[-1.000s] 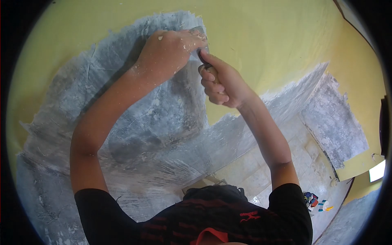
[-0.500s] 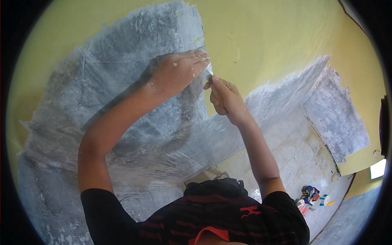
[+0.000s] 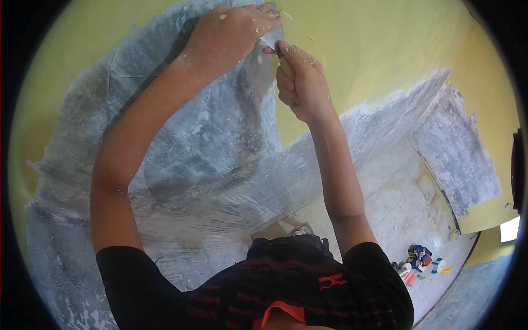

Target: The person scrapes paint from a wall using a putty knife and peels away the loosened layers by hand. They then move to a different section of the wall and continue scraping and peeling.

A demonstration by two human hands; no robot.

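In my right hand (image 3: 303, 82) is the handle of a scraper (image 3: 273, 38), with the fingers wrapped round it. Its metal blade lies against the wall at the edge between bare grey plaster (image 3: 192, 126) and yellow paint (image 3: 374, 44). My left hand (image 3: 231, 30) rests beside the blade, its fingers stretched over the top of the blade and the wall. Flakes of paint stick to both hands.
Below on the right is a tiled floor (image 3: 385, 203). A cluster of tools and containers (image 3: 419, 257) lies there, near a blue and white roll (image 3: 438, 266). Another partly scraped wall (image 3: 456, 148) stands at the right.
Both hands and the scraper have moved up along the paint edge. My right forearm is now more upright, and more grey wall shows below my left hand.
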